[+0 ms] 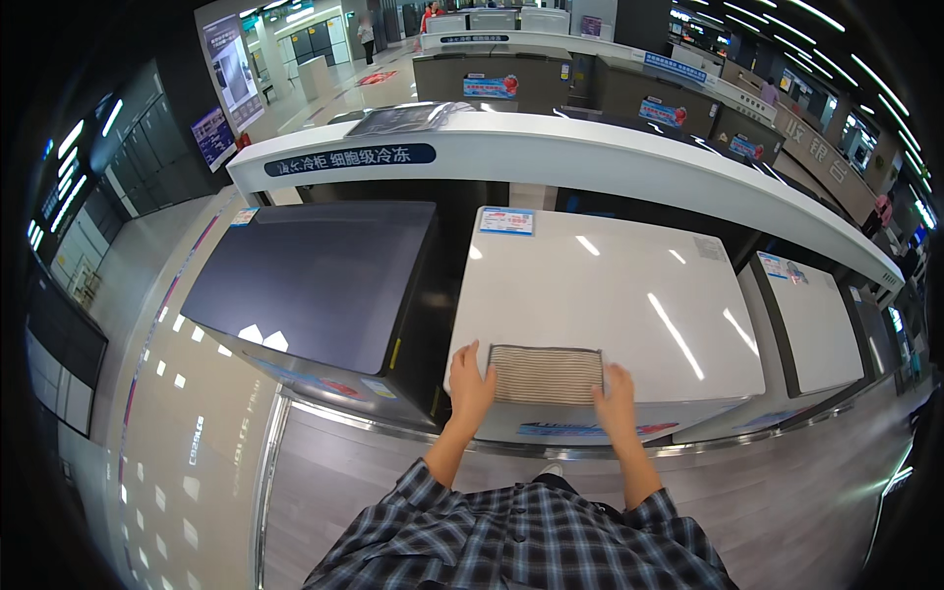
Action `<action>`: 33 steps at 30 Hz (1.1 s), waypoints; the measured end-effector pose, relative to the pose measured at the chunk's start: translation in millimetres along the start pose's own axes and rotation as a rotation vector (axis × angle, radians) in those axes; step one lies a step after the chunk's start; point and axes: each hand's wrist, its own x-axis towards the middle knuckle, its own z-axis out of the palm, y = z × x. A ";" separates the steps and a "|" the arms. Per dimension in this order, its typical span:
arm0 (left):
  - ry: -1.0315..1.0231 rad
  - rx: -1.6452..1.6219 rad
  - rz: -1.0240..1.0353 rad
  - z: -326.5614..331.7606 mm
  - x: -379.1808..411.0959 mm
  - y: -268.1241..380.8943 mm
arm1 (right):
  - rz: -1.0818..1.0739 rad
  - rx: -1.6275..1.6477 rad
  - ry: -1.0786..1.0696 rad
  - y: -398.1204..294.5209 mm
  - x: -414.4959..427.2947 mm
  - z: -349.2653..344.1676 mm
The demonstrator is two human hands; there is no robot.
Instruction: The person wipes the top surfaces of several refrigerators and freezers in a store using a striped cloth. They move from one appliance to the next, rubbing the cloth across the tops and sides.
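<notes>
A folded striped cloth [546, 375], beige and brown with a dark edging, lies flat at the front edge of the white chest freezer's lid [582, 295]. Beside its left edge is my left hand [470, 387], fingers stretched forward and the thumb close to the fabric. My right hand [616, 398] flanks the other side, its thumb at the cloth's right edge. Neither hand visibly grips it. Whether the fingertips press on the lid is hard to tell. A price card [507, 221] sits at the lid's back left corner.
A dark-topped chest freezer [317, 280] stands to the left, a smaller white-topped one [815, 324] to the right. Behind them runs a white display barrier [516, 151] bearing writing. A metal floor strip [269, 472] edges the wood-look floor. People stand far off.
</notes>
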 end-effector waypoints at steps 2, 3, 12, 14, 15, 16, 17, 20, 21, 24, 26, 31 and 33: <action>-0.101 0.177 0.044 22.2 -19.7 15.0 | -0.141 -0.082 -0.252 17.8 -3.2 -5.8; -0.161 0.233 0.075 34.7 -30.1 20.3 | -0.162 -0.027 -0.423 21.7 -5.6 -6.1; -0.077 0.503 0.066 95.2 -39.3 34.2 | -0.475 0.088 -0.426 37.5 9.2 -24.6; -0.165 0.473 -0.018 94.4 -27.9 37.0 | -0.472 0.153 -0.485 35.5 8.8 -21.7; -0.171 0.492 -0.005 93.3 -25.6 29.8 | -0.476 0.193 -0.521 30.5 5.6 -18.4; -0.174 0.506 0.011 96.8 -22.0 19.6 | -0.511 0.237 -0.501 27.3 4.5 -13.2; -0.178 0.520 0.027 99.5 -18.8 9.5 | -0.517 0.263 -0.542 24.0 2.6 -8.6; -0.331 0.508 -0.093 92.8 5.6 1.7 | -0.528 0.366 -0.686 10.6 -5.8 17.0; -0.352 0.514 -0.112 88.2 13.3 -3.2 | -0.544 0.375 -0.729 1.0 -8.2 25.9; -0.421 0.483 -0.110 85.7 46.2 -11.1 | -0.627 0.378 -0.744 -27.7 -4.6 49.7; -0.451 0.460 -0.065 83.8 64.5 -19.3 | -0.632 0.409 -0.665 -46.5 -5.7 60.3; -0.576 0.375 0.005 70.1 102.4 -36.4 | -0.594 0.206 -0.471 -46.2 3.4 75.8; -0.614 0.319 0.017 66.7 117.4 -47.1 | -0.552 0.089 -0.449 -41.6 4.7 74.4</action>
